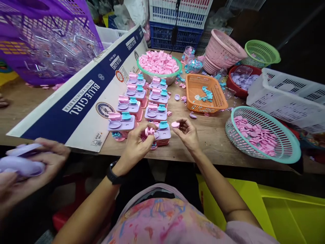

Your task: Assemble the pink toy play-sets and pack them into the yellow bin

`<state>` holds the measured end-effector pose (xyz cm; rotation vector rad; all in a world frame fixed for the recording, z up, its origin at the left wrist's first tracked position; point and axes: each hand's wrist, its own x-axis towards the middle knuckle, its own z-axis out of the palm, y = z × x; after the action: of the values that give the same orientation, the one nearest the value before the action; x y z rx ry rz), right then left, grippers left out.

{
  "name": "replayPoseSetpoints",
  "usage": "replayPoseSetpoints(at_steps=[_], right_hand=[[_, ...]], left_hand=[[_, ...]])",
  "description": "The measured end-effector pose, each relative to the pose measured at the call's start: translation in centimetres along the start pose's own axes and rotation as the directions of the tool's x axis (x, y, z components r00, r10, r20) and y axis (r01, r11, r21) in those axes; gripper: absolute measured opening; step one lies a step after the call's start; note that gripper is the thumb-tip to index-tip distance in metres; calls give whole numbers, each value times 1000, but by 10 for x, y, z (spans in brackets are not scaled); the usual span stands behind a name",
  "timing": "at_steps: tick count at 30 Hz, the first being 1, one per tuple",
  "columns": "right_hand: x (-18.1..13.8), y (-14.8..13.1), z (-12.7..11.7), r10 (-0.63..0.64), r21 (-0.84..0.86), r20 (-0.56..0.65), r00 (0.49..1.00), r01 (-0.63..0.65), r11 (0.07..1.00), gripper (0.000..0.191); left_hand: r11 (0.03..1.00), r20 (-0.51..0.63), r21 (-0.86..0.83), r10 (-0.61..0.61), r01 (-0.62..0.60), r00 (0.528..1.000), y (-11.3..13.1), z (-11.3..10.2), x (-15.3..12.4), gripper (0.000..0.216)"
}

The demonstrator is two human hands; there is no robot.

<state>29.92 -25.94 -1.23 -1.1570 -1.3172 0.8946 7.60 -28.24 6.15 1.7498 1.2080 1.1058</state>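
Observation:
Pinched in my left hand (138, 139) is a small pink plastic piece (149, 131) with a ridged or stepped shape. My right hand (187, 134) holds a flat, rounded pink plastic piece (175, 125) between thumb and fingers, apart from the left. Two rows of small toy units (122, 122) stand in front of me, each with a lilac top, a round dish shape, and pink and turquoise parts. The nearest unit of the right row (162, 133) is partly hidden behind my left fingers.
A green-rimmed bowl of pink pieces (159, 64), an orange basket (207, 91) with turquoise parts and a mint basket (291, 149) of pink pieces surround the units. A cardboard panel (88, 101) separates another person's hands (48, 159), which hold a lilac part.

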Motion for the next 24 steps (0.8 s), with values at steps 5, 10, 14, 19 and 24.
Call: replayPoseSetpoints(at_steps=[5, 10, 14, 19, 24], right_hand=[[-16, 6, 17, -199, -289, 80, 977, 213, 933, 18], [-18, 8, 20, -288, -321, 61, 956, 292, 901, 14], [-17, 8, 17, -294, -301, 95, 951, 309, 902, 19], [-17, 2, 15, -259, -250, 120, 958, 282, 926, 14], [-12, 4, 19, -234, -139, 81, 969, 243, 960, 10]], left_hand=[[976, 55, 115, 179, -184, 982, -22, 8, -27, 13], [936, 145, 220, 247, -275, 958, -30, 22, -28, 16], [907, 206, 283, 262, -314, 943, -36, 23, -22, 25], [854, 254, 356, 303, -380, 919, -39, 19, -21, 21], [845, 275, 368, 301, -389, 913, -38, 16, -20, 19]])
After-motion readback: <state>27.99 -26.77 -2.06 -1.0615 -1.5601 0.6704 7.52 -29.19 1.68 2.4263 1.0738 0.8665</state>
